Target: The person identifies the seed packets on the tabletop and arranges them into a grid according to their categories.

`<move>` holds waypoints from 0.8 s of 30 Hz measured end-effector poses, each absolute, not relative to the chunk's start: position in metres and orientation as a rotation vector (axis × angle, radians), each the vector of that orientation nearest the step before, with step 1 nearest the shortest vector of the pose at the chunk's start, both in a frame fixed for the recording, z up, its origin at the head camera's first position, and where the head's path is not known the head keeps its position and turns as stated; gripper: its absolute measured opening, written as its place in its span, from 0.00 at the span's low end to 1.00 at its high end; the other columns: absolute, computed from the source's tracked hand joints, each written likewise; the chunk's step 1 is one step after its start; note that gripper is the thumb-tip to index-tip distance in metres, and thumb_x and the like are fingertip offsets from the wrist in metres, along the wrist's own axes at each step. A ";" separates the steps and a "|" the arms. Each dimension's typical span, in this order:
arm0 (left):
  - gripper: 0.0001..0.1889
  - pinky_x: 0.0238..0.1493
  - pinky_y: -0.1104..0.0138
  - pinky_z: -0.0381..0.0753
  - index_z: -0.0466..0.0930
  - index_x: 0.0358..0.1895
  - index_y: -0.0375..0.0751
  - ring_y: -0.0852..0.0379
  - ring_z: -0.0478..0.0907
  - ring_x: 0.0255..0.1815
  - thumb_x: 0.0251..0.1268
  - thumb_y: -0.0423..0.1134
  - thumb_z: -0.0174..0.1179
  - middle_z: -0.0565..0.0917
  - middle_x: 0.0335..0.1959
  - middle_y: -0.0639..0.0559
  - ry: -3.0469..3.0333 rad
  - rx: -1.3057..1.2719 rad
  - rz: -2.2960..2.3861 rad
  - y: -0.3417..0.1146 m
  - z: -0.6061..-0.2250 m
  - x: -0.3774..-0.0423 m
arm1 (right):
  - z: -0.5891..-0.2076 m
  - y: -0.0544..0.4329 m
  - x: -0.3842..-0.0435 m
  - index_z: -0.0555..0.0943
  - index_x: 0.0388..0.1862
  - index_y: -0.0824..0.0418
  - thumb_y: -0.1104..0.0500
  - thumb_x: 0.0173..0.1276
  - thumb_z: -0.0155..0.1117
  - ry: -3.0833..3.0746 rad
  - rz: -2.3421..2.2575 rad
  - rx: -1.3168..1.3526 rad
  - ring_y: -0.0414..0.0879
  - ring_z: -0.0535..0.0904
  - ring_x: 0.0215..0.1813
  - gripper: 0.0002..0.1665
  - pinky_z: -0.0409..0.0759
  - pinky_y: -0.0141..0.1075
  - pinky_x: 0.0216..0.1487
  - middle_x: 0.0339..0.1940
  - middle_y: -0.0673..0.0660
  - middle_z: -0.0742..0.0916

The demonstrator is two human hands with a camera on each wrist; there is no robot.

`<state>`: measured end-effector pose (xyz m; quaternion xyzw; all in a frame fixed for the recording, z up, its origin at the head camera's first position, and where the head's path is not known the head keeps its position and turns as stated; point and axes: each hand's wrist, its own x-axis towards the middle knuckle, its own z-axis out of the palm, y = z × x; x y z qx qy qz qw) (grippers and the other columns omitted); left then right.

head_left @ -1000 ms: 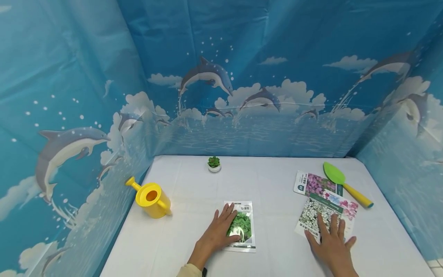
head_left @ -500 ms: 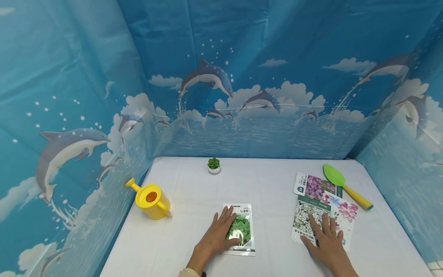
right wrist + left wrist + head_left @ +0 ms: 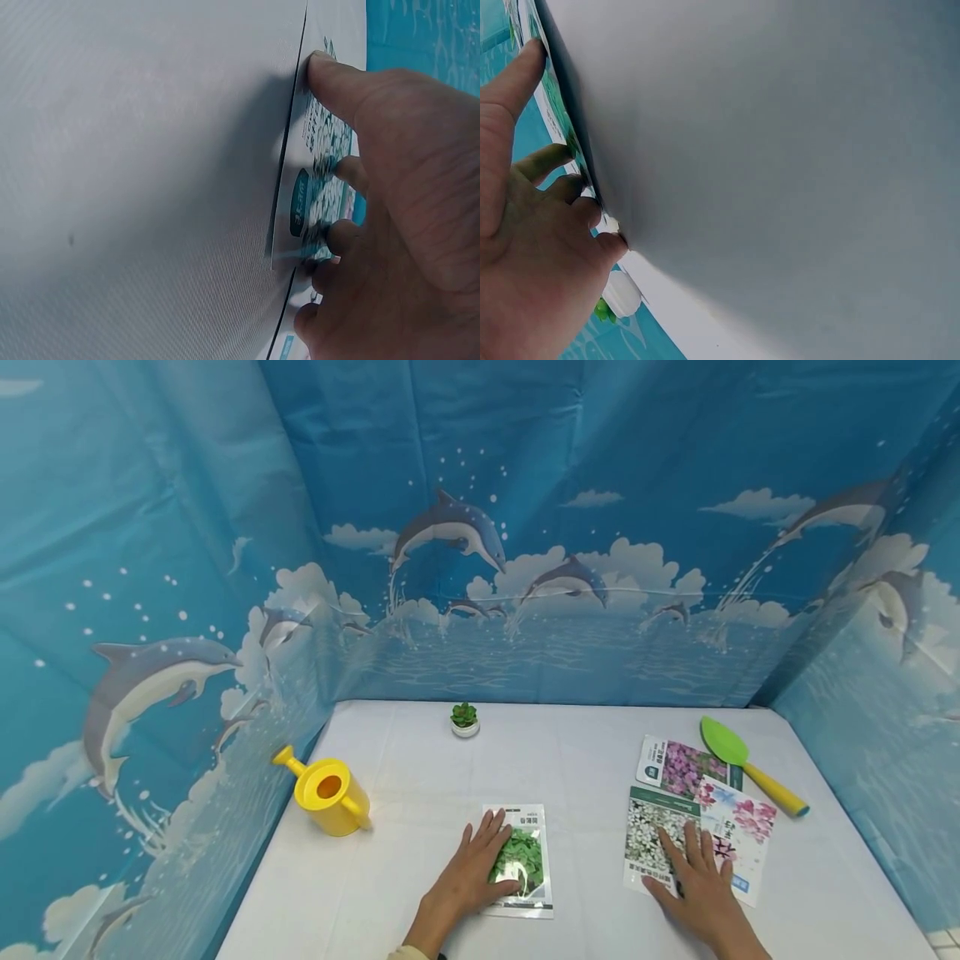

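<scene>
- Left grip: the left hand (image 3: 471,868) has its fingers spread and rests on the green-leaf seed packet (image 3: 527,853), pinching nothing.
- Right grip: the right hand (image 3: 701,889) is spread too, its fingertips on the white-flower seed packet (image 3: 648,835) and partly over the pink-flower seed packet (image 3: 752,822).
- The green-leaf packet lies flat near the table's (image 3: 585,760) front middle, well apart from the other three.
- At the right, the purple-flower seed packet (image 3: 688,767) sits behind the white-flower one; the pink-flower packet covers its front right corner. Whether white and pink overlap beneath the hand cannot be told.
- Judged so far: the packets look laid out and roughly straight on the left — less so on the right, where the cluster seems only partly squared up.
- Apparently left: separating or aligning those three.
- The toy trowel (image 3: 742,758), watering can (image 3: 333,806) and potted succulent (image 3: 465,718) stand or lie untouched.
</scene>
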<state>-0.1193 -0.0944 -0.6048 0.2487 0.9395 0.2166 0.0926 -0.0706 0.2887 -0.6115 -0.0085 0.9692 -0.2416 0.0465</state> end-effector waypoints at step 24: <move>0.48 0.87 0.44 0.52 0.65 0.84 0.40 0.45 0.50 0.90 0.68 0.58 0.74 0.56 0.89 0.46 2.793 0.735 0.661 -0.098 -0.604 -0.111 | -0.610 0.275 -0.072 0.66 0.84 0.68 0.36 0.72 0.71 2.950 -0.720 -0.109 0.81 0.39 0.85 0.54 0.37 0.87 0.71 0.85 0.81 0.54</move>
